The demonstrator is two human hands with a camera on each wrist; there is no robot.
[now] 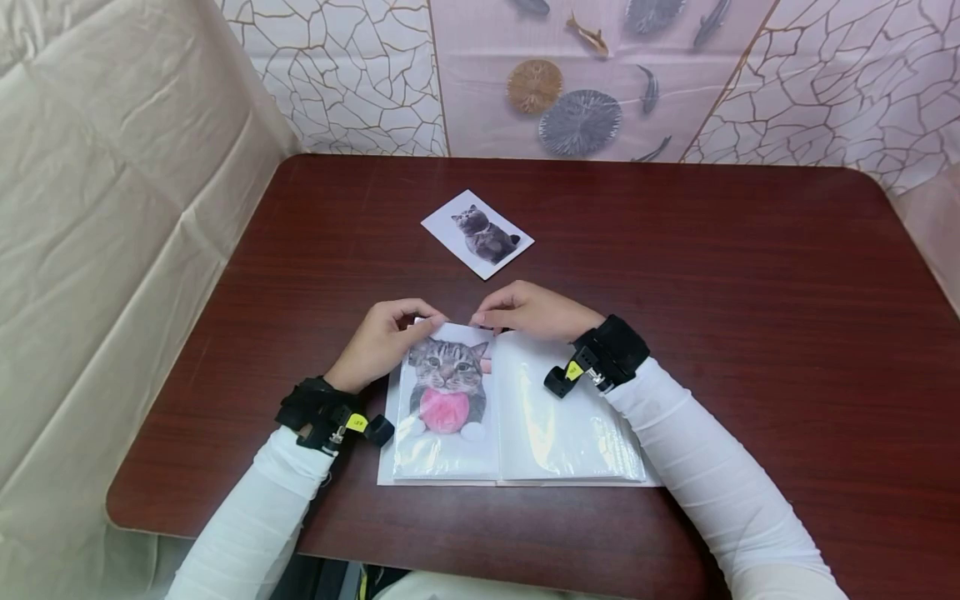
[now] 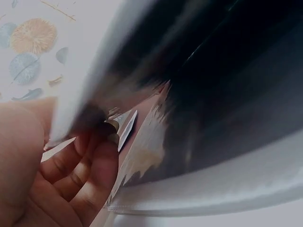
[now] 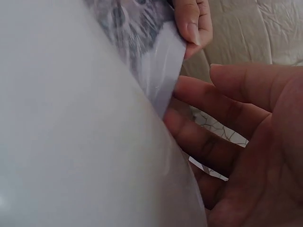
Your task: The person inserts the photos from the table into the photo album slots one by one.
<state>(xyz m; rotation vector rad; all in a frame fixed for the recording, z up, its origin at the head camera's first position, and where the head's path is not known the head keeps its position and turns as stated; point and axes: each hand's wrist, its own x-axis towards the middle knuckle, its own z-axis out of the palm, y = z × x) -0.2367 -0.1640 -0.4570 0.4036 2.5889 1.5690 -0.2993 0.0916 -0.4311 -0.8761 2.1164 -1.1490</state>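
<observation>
An album with clear sleeves (image 1: 570,433) lies spread on the table, its right page blank. In its left sleeve is a cat photo (image 1: 448,387) with a pink patch on the cat's chest; the photo's top edge sticks out. My left hand (image 1: 390,333) pinches that edge near the top left corner, thumb in front and fingers behind, as the right wrist view shows. My right hand (image 1: 536,310) is by the top of the album's fold. In the right wrist view its fingers (image 3: 203,144) reach the photo's edge from behind, while the thumb stands apart.
Farther back on the brown table (image 1: 712,275) lies another card, with a grey cat photo (image 1: 483,235). A pale cloth (image 1: 112,250) hangs along the left side. Behind the table is a patterned backdrop (image 1: 480,100).
</observation>
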